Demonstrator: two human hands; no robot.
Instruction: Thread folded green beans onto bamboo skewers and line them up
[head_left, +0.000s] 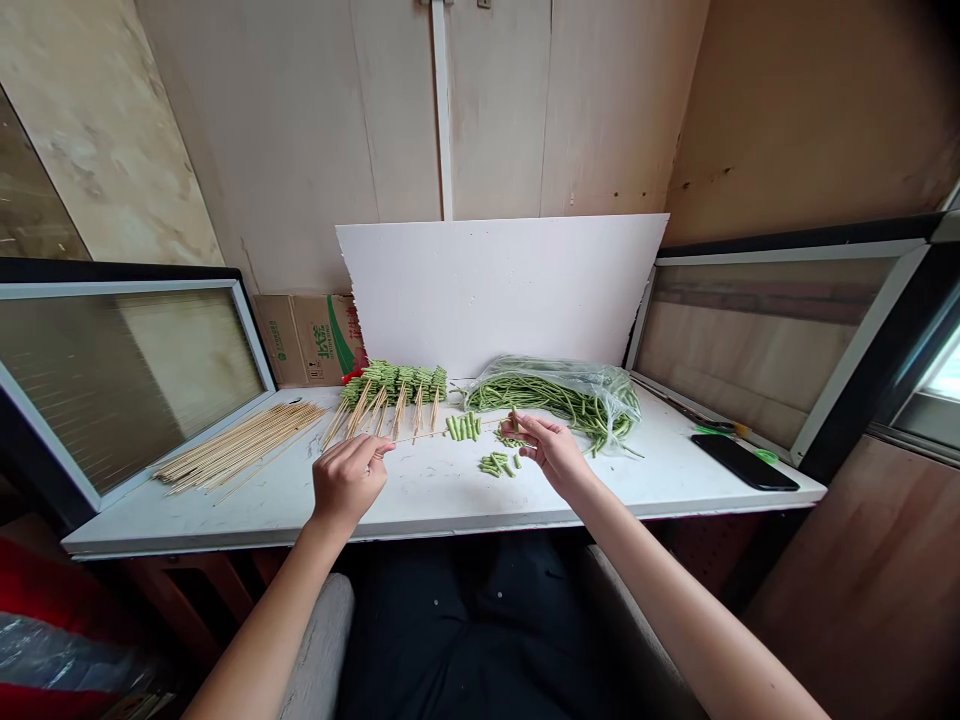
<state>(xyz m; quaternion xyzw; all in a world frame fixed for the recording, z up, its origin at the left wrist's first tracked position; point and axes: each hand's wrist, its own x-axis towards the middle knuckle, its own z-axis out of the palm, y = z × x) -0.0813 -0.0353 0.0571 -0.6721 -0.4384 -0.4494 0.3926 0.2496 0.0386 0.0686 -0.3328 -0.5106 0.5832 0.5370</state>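
My left hand (351, 478) is closed on the blunt end of a thin wooden skewer (421, 436), held roughly level over the white table. Several short green bean pieces (463, 427) are threaded side by side on it. At the skewer's other end, my right hand (551, 450) pinches a green bean piece (514, 421) between thumb and finger. Loose cut pieces (496, 464) lie on the table below and left of my right hand. Behind my left hand, filled skewers (397, 385) are stacked with their bare sticks toward me.
Bare skewers (240, 445) lie in a pile at the left. Long green beans in a clear plastic bag (559, 390) rest at the back right. A black phone (742, 462) is near the table's right end. A white board (495, 290) and a cardboard box (307, 340) stand behind.
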